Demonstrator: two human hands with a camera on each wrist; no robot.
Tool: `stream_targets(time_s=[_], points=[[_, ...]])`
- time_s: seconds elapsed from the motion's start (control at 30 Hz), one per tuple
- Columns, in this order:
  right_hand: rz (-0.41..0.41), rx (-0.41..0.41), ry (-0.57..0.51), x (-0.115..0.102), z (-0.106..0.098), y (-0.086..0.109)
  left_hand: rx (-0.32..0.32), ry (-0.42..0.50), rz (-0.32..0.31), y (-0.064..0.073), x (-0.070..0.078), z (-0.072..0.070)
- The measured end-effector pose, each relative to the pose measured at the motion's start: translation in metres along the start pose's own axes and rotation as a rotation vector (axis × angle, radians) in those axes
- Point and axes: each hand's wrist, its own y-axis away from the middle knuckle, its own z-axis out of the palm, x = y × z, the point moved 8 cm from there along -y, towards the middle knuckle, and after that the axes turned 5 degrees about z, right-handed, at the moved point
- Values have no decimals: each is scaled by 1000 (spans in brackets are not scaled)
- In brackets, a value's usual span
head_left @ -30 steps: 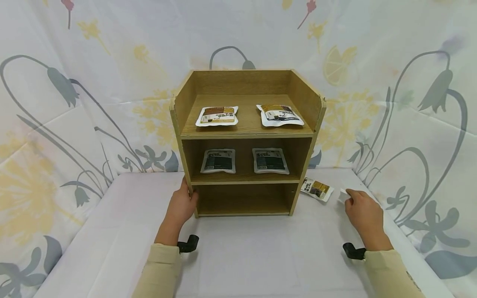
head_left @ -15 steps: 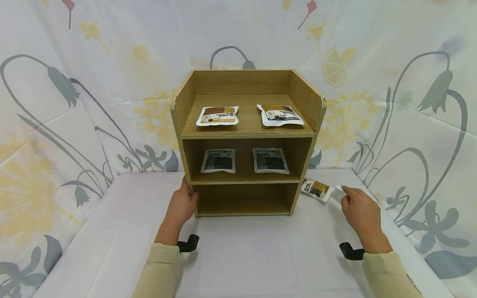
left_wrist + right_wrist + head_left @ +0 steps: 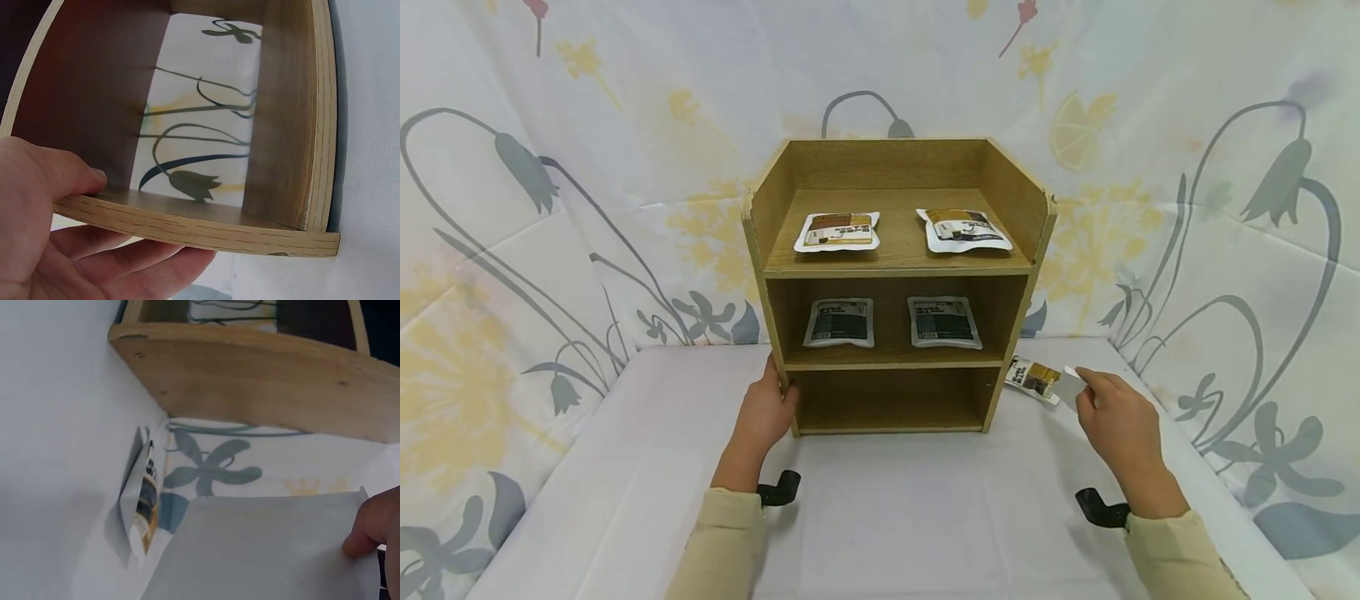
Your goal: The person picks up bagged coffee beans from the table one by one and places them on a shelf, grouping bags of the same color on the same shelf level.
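Note:
A small wooden shelf unit stands on the table. My left hand grips its left side panel near the bottom; in the left wrist view the thumb lies inside the panel and the fingers outside. To the right of the unit, my right hand pinches a flat food pouch by one edge, its plain white side showing. The held pouch hangs above the table, partly overlapping a yellow-and-brown food pouch that lies beside the unit's right side.
On the top shelf lie a brown-labelled pouch and a yellow-labelled pouch. The middle shelf bears two dark green pouches, a left pouch and a right pouch. A flowered cloth hangs behind.
My right hand has moved left with the held pouch, toward the shelf unit and over the edge of the pouch on the table. The left hand has kept its place.

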Motion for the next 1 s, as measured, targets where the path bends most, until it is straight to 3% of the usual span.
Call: stream_targets(time_s=[0.37, 0.67, 1.0], points=[[-48, 2, -48, -24, -7, 3, -8, 3, -27, 1, -4, 0], [-79, -34, -57, -40, -11, 8, -10, 3, -21, 1, -4, 2], [-127, -23, -116, -56, -13, 11, 10, -8, 5, -1, -2, 0]])
